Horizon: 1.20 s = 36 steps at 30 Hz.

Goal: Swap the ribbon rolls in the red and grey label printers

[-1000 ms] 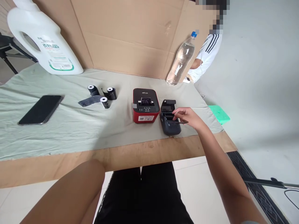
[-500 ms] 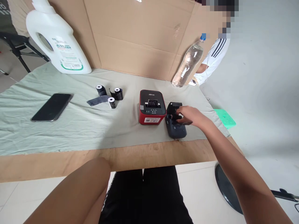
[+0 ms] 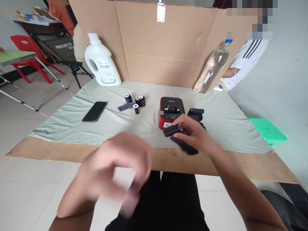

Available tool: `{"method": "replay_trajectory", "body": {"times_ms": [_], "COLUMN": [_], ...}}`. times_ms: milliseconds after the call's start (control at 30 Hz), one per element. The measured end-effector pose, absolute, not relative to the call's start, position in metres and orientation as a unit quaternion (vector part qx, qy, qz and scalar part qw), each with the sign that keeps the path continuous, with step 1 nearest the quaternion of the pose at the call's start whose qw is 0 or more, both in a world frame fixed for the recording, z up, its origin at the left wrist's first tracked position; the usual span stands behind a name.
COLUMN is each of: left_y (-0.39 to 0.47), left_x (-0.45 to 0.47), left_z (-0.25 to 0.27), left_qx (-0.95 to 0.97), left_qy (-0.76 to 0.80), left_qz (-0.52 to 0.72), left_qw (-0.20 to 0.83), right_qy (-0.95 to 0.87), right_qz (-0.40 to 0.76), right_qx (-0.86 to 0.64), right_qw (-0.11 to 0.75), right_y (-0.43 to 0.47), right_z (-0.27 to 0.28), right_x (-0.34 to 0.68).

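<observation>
Fingers of my right hand (image 3: 197, 135) now pinch the black roll (image 3: 171, 130), out of the three-o'clock black printer (image 3: 196, 114); left hand (image 3: 120, 154) blurred, hold unclear.

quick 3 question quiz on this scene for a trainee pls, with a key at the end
1. Multiple choice: how many small rolls with white cores stand on the cloth? A) one B) three C) six
2. True or false: from the wearer's view, the phone lies to the left of the red and black device.
3. Fill in the blank: the black roll in front of that device is held by the person's ____ hand.

Key
1. B, three.
2. True.
3. Right; the right hand grips it.
</observation>
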<state>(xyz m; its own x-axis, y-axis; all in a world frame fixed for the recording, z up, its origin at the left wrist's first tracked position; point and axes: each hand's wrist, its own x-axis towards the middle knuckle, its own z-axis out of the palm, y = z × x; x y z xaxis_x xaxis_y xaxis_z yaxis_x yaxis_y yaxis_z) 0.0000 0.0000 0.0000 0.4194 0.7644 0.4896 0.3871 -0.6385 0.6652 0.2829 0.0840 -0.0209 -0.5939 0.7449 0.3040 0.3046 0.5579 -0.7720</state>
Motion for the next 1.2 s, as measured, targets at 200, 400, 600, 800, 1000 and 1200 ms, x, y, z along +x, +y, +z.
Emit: {"method": "replay_trajectory", "body": {"times_ms": [200, 400, 600, 800, 1000, 1200], "left_y": [0.012, 0.024, 0.058, 0.062, 0.056, 0.055], "left_x": [0.009, -0.004, -0.016, -0.016, -0.012, -0.008], "left_z": [-0.058, -0.087, -0.104, -0.135, -0.127, -0.134], "left_qx": [0.724, 0.688, 0.758, 0.712, 0.724, 0.642], "left_qy": [0.491, 0.509, 0.427, 0.484, 0.474, 0.535], "left_qz": [0.41, 0.492, 0.47, 0.461, 0.46, 0.461], "left_qw": [0.256, 0.159, 0.146, 0.214, 0.198, 0.298], "right_qy": [-0.809, -0.623, -0.527, -0.531, -0.528, -0.567], "right_qz": [0.401, 0.649, 0.691, 0.678, 0.668, 0.663], "right_qx": [-0.182, -0.277, -0.332, -0.328, -0.349, -0.297], "right_qw": [0.39, 0.338, 0.368, 0.388, 0.39, 0.388], "right_y": [0.067, 0.071, 0.087, 0.091, 0.092, 0.096], "right_z": [-0.059, -0.087, -0.113, -0.127, -0.134, -0.138], "right_x": [0.212, 0.179, 0.165, 0.17, 0.171, 0.172]}}
